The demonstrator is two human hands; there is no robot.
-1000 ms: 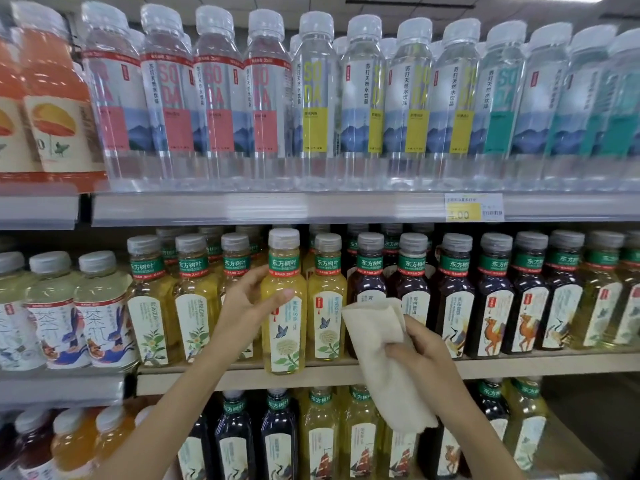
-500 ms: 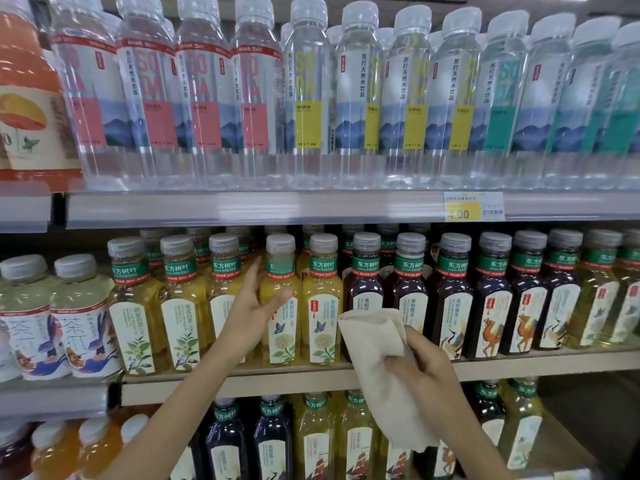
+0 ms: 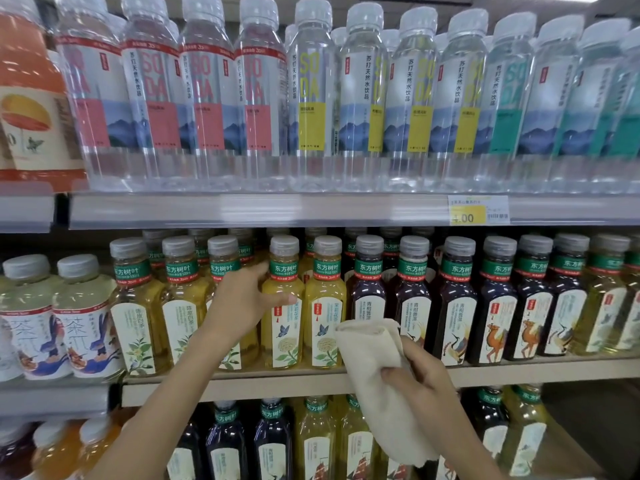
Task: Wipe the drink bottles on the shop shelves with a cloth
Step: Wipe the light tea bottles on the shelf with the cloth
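A yellow tea bottle [image 3: 283, 327] with a butterfly label stands upright in the front row of the middle shelf [image 3: 263, 384]. My left hand [image 3: 242, 303] grips it from the left, thumb across its front and fingers reaching behind its shoulder. My right hand [image 3: 420, 379] holds a folded beige cloth [image 3: 372, 368] just in front of the shelf edge, to the right of that bottle. The cloth's top overlaps the lower part of the neighbouring yellow bottle [image 3: 323, 306] and a dark tea bottle [image 3: 369, 296]; its tail hangs down over the lower shelf.
Clear soda-water bottles [image 3: 311, 98] line the top shelf above a price tag [image 3: 479, 210]. Dark and yellow tea bottles [image 3: 498, 306] fill the middle shelf to the right, pale ones [image 3: 79, 317] to the left. More bottles [image 3: 273, 441] stand on the shelf below.
The yellow bottle, pulled forward a second ago, has gone back into line with its row, my left hand still on it. My right hand with the cloth has barely moved.
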